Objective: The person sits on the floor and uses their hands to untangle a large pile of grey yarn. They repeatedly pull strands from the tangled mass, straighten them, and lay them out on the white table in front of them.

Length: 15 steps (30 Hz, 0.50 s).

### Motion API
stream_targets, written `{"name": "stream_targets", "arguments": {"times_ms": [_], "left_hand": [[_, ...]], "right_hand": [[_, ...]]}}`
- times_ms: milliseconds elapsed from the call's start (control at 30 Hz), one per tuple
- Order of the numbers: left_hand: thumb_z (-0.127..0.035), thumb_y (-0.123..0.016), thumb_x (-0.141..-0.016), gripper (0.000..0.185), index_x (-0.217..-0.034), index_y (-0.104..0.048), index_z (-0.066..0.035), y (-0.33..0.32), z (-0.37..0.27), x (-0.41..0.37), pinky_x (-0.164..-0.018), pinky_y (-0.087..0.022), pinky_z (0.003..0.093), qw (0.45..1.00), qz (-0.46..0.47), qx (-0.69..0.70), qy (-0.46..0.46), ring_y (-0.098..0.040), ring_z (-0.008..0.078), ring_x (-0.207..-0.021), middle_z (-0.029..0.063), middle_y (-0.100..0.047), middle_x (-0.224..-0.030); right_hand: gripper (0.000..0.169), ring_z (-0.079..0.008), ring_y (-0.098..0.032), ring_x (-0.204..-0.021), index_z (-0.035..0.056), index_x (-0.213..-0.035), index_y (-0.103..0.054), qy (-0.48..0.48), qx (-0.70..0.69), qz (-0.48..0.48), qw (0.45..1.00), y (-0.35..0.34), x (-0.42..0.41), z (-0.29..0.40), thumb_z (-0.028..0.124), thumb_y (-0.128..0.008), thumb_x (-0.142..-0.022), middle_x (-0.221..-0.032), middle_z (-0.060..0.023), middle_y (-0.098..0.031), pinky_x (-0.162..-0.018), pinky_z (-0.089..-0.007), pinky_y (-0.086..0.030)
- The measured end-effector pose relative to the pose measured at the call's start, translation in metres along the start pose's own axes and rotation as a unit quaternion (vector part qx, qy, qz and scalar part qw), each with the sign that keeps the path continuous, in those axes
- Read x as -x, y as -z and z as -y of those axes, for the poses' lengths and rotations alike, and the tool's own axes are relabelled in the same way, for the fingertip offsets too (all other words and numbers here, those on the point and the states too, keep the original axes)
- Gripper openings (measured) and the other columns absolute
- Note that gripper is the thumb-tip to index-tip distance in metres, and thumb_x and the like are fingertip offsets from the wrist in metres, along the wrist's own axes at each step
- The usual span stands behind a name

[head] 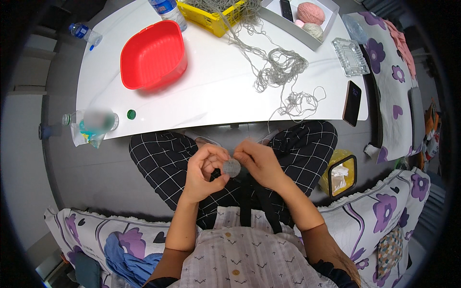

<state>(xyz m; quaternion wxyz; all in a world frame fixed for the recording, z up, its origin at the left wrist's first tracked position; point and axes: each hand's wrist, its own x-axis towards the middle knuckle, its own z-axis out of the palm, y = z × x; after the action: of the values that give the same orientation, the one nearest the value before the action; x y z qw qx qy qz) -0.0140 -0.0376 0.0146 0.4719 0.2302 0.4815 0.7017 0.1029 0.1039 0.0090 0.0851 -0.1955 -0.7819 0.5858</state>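
Note:
Between the thumb and fingers of my left hand (206, 172) is a small ball of grey yarn (231, 168), held above my lap. My right hand (260, 162) is beside the ball, thumb and forefinger pinched together; any strand between them is too fine to make out. A loose grey strand hangs over the table's front edge from a small tangle of grey yarn (299, 104). Behind that lies a larger tangled heap (282, 68), with strands running back to a yellow plastic basket (217, 22) full of grey yarn.
On the white table (216, 86) are a red plastic basin (155, 57), a green bottle cap (131, 114), plastic bottles (167, 10), a phone (352, 103) and a glass ashtray (350, 57). A box (290, 27) holds yarn balls. Right of my legs stands a yellow-lined bin (340, 174).

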Motion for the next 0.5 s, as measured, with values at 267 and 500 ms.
{"name": "stream_targets", "arguments": {"times_ms": [267,500], "left_hand": [[0.011,-0.062,-0.067,0.034,-0.097,-0.052,0.0,0.01,0.01,-0.003,-0.063,-0.045,0.0164,0.993,-0.078,-0.088,0.017,-0.055,0.0045,-0.082,0.0052,-0.052,-0.095],[0.011,-0.063,-0.067,0.034,-0.098,-0.056,0.0,0.008,0.01,0.0,-0.061,-0.047,0.0172,0.984,-0.02,-0.168,0.056,-0.055,0.0055,-0.079,0.0044,-0.054,-0.095]], "right_hand": [[0.019,-0.0303,-0.061,-0.07,0.0083,-0.089,-0.055,0.053,0.071,0.085,0.992,-0.028,0.029,0.005,0.028,-0.055,-0.089,-0.079,-0.0082,-0.061,-0.057,-0.0391,-0.048],[0.017,-0.0295,-0.062,-0.07,0.0087,-0.089,-0.061,0.056,0.093,-0.003,0.994,-0.002,0.013,0.015,0.025,-0.06,-0.086,-0.08,-0.0085,-0.061,-0.057,-0.0377,-0.047]]}}
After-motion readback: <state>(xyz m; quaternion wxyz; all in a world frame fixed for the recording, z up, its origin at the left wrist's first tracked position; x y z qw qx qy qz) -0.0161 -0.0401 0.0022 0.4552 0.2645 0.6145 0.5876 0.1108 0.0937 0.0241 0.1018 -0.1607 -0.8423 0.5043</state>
